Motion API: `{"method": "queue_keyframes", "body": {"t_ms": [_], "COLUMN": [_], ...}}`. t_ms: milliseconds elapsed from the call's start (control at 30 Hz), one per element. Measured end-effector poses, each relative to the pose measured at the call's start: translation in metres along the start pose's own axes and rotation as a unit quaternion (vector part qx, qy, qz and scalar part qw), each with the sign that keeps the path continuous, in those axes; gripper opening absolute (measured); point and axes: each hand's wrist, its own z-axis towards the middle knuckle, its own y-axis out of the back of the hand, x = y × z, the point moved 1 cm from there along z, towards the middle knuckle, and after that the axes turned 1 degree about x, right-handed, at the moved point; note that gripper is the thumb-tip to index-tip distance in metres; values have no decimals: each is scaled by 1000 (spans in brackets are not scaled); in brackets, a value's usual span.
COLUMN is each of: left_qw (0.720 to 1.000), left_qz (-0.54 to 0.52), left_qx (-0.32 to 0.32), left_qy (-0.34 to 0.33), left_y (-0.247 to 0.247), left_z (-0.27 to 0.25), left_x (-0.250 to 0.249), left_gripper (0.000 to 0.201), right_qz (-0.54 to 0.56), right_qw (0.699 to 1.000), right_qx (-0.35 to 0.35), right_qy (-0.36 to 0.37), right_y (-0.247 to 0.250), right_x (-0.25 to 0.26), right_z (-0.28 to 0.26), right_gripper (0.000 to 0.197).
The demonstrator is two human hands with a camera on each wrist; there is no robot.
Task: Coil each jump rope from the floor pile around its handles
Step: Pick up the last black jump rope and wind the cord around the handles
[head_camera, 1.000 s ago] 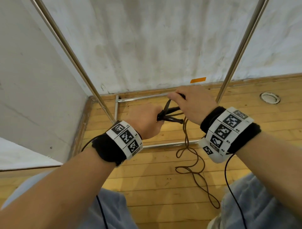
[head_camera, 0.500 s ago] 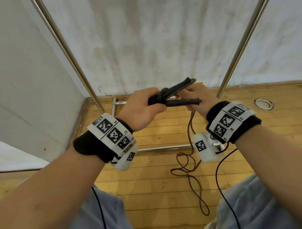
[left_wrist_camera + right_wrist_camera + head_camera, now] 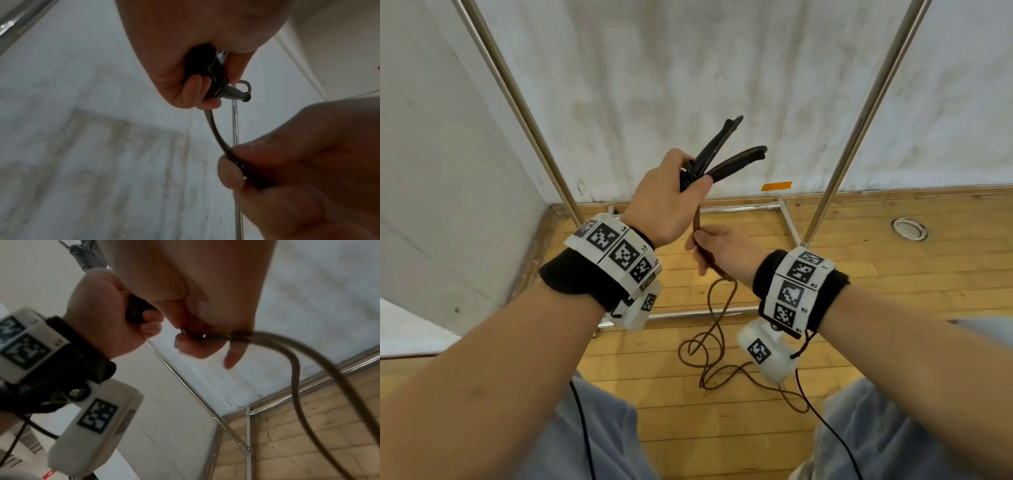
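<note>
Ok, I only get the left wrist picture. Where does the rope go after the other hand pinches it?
Observer: Below the right hand, the brown rope drops to the wooden floor and lies there in loose loops.
Operator: Do the handles stick out the top?
Observer: Yes. In the head view, two dark handles fan up and apart above the left hand, which grips them.
Operator: Anything else down there?
Observer: A round metal ring is set in the floor, off to the right.
</note>
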Motion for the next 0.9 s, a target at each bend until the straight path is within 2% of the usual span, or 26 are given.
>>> {"method": "queue_keyframes", "body": {"t_ms": [67,167,200,267,367,433,500,600,700,833,900], "left_qw": [999,997,996,994,993,989,981,963,947,946,948], "left_qz": [20,48,60,88,104,134,179,241,286,270,251], "left_qx": [-33,-63,-61,-39,7,33,54,89,128,178,194], "left_qy": [4,23,31,47,58,58,60,78,72,32,1], "left_y": [8,21,25,29,29,28,27,15,-3,-17,-23], "left_z": [3,9,10,11,10,9,7,3,-1,-4,-8], "left_x": [3,10,14,20,30,37,41,42,40,33,28], "left_gripper": [20,23,23,22,25,30,31,30,23,19,29], "right_qz": [-7,-158,-203,-258,-312,-326,-303,-261,-252,-294,-308], "right_qw": [1000,977,963,943,926,922,931,949,952,931,918], "right_qx": [-27,-105,-122,-138,-152,-154,-154,-114,-77,-133,-174], "right_qy": [4,98,128,157,148,140,133,137,154,173,180], "right_y": [2,9,13,20,28,32,37,39,33,44,53], "right_x": [1,6,10,18,25,27,30,35,37,38,36], "right_z": [-2,-4,-6,-8,-11,-13,-14,-17,-18,-14,-11], "right_gripper": [29,20,17,26,39,47,50,42,33,32,34]}}
